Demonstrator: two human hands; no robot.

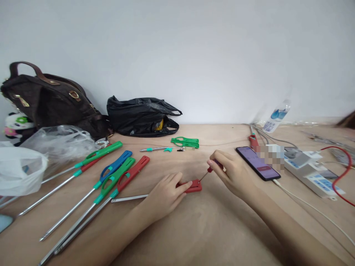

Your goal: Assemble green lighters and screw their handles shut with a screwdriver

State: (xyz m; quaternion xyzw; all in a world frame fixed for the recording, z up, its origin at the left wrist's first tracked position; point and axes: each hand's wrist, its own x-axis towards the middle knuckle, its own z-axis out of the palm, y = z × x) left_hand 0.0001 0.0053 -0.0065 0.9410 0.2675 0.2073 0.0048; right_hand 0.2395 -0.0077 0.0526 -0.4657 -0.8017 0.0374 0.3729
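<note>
My left hand lies over a long-nosed lighter with a red handle and presses it onto the wooden table. Its metal tube sticks out to the left under my palm. My right hand pinches a small red-handled screwdriver, whose tip meets the red handle. Both hands have their fingers closed on what they hold.
Several long lighters with green, blue and red handles lie at the left. A taken-apart green lighter lies farther back. A phone, power strip, cables and a bottle are at the right. Bags line the wall.
</note>
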